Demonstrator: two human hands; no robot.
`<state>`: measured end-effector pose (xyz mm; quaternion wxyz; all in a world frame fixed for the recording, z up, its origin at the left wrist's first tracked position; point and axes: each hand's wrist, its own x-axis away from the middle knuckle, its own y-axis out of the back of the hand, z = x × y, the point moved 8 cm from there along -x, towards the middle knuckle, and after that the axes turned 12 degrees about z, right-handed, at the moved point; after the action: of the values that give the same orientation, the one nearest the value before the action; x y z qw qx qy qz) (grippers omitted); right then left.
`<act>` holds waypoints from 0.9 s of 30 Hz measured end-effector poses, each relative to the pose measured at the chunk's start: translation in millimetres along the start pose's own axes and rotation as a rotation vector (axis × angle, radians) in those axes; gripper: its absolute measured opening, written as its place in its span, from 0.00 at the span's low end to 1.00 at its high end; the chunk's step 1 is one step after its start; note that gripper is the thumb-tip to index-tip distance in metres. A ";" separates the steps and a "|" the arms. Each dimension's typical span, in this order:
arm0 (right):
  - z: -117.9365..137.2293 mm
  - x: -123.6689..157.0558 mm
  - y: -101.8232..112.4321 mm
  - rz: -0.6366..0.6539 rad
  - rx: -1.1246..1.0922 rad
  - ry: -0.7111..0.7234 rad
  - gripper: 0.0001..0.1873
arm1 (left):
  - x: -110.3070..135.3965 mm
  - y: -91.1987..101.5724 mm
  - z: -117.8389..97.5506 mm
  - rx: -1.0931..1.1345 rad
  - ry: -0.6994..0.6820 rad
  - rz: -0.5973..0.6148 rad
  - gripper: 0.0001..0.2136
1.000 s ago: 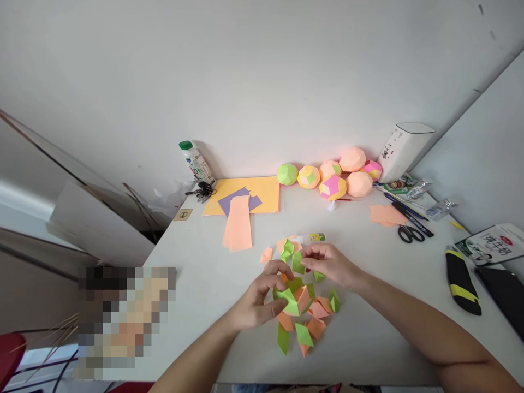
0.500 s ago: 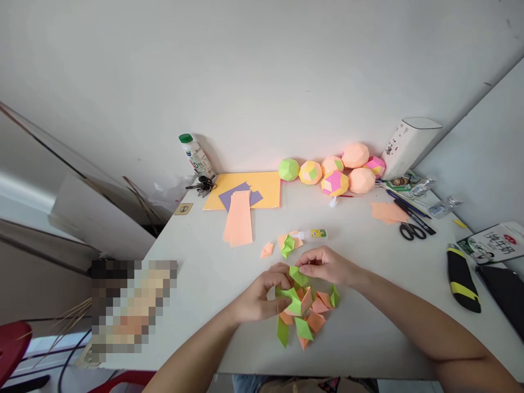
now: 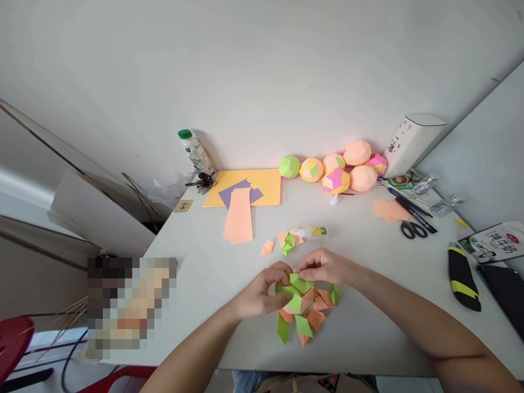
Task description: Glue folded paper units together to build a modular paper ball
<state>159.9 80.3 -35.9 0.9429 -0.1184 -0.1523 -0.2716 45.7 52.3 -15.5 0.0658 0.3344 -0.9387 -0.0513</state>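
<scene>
Two hands (image 3: 262,295) (image 3: 325,267) pinching folded green paper (image 3: 293,302), packet (image 3: 493,243) reading "纯牛奶"

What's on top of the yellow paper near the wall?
Purple paper lies on the yellow paper, with peach strips across both and past the front edge. Keys sit at the left edge, perhaps overlapping. Whatever the strips cover is hidden.
</scene>
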 end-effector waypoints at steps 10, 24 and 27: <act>-2.3 -0.5 -6.5 0.039 -0.120 -0.022 0.13 | -2.0 1.0 6.2 0.080 0.040 -0.008 0.09; 8.2 9.3 -11.7 -0.094 0.084 -0.056 0.16 | -0.9 1.4 6.3 0.147 0.100 -0.027 0.10; 7.1 10.7 -10.9 -0.136 0.104 -0.046 0.15 | -0.5 1.5 5.9 0.151 0.108 -0.028 0.10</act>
<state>160.9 68.4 -24.0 0.9234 -0.0652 -0.1956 -0.3238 44.2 54.0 -21.1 0.0899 0.3538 -0.9303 0.0370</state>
